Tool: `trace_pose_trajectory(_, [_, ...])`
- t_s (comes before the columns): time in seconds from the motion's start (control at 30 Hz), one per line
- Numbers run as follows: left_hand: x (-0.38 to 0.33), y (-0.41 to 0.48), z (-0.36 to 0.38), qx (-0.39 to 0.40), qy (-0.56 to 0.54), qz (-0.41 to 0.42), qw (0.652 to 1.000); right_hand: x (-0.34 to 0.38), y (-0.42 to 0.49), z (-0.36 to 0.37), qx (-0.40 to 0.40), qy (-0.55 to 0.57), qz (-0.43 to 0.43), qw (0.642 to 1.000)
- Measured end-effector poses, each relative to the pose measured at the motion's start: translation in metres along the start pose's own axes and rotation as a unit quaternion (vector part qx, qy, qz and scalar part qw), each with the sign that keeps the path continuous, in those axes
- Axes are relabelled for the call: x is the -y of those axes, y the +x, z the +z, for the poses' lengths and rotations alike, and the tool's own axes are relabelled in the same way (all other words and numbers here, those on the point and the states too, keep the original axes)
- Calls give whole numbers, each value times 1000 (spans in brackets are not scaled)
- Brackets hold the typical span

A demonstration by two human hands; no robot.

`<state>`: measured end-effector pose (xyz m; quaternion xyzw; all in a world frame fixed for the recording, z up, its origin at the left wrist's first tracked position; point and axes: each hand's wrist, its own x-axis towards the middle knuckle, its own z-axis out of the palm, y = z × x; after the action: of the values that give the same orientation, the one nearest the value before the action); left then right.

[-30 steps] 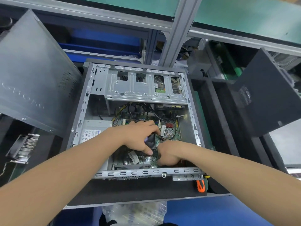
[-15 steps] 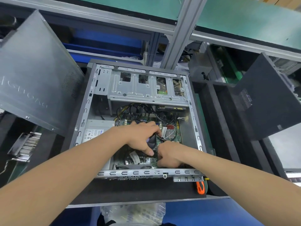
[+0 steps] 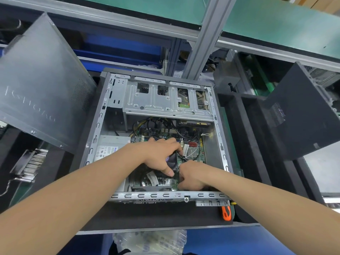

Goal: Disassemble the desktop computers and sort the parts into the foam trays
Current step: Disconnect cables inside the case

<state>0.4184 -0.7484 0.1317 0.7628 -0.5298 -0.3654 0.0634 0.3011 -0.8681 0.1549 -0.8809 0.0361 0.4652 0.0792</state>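
Item: open desktop computer case, lying flat on black foam at the middle of the bench, side panel off. Contents: 1 silver drive cage at the far end; 1 grey power supply at the left wall, its white label bearing a blue logo partly covered by the forearm, the small print too fine to read; 1 green motherboard with a white barcode sticker. Left hand lies over the CPU cooler fan, fingers bent over its far edge, thumb down at its near edge, gripping it; a purple round sticker shows under the palm. Right hand is curled tight just beside the fan on the board; what its hidden fingertips pinch cannot be told. Adjacent: detached side panel at left, raised lettering apparently "lenovo" upside down; finned heatsink below it; foam tray and second dark case at right; orange-handled screwdriver at the near right corner.
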Motion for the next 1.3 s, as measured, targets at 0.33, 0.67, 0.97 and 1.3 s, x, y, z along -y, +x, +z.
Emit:
trace_pose_trajectory(0.33, [0,1,-1,1,-3,4,1000,0,1,-1,2,9,6,1000])
trace_pose_trajectory(0.67, [-1,1,-3,7,-2,5,1000,-3,-3,-4,2,13,14,1000])
trace_pose_trajectory(0.97, [-3,-3,-3,-2,21,-3,1000,-11,-2,-1,-48,26,72,996])
trace_pose_trajectory(1.3, [-6,-12,1,-110,145,-43,982,-15,-8,-2,-77,3,124,989])
